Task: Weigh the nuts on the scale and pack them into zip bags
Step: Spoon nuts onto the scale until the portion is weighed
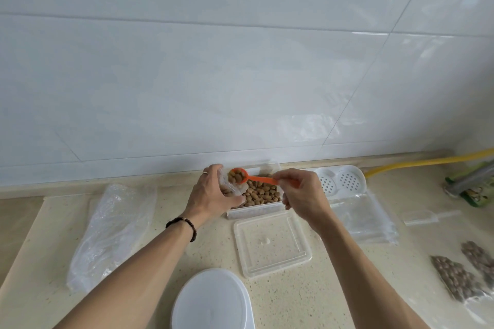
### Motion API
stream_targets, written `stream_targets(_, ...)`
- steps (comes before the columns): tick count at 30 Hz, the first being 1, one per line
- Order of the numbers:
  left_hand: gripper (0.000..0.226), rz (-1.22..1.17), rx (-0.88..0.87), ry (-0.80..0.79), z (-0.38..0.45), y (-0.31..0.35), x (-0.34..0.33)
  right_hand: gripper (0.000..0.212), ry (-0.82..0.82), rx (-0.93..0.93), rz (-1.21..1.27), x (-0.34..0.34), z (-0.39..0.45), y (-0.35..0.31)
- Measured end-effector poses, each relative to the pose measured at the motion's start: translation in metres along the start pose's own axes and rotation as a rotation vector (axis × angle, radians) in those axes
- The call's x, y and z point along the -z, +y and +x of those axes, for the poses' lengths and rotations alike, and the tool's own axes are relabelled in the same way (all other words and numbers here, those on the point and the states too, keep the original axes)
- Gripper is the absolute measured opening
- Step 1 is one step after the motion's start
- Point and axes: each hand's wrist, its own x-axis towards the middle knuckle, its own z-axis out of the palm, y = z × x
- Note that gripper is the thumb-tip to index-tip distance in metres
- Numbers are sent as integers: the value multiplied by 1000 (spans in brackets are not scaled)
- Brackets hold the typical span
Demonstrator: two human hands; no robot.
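A clear rectangular tub of nuts [263, 193] stands on the counter near the wall. My left hand [211, 192] grips a small clear zip bag [232, 186] with some nuts in it, held at the tub's left end. My right hand [302, 192] pinches the handle of an orange spoon [251, 178]. The spoon's bowl is full of nuts and sits at the bag's mouth. A white scale [213, 302] lies at the near edge, between my forearms.
The tub's clear lid [272, 243] lies in front of it. A crumpled plastic sheet [112, 232] lies at left. Empty zip bags [363, 221] and a white perforated tray [339, 181] are at right. Two filled nut bags [459, 278] lie far right.
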Motion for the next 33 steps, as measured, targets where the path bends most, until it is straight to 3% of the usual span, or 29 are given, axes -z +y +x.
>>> stream_targets(4,90,-62,-43,27,-5,3,3,22,-40,327,-304,-9,-7,-9)
stream_targets(10,89,-8,-78,59,-13,4,14,23,-9,403,-346,-10,-12,-16)
stream_targets(20,94,-65,-123,107,-37,19,36,20,225,-28,257,1,-43,-38)
stream_targets(26,111,-119,-263,66,-76,60,38,22,346,-210,540,20,-88,-22)
stream_targets(33,94,-254,-389,-104,-135,103,-9,26,583,-456,486,47,-179,54)
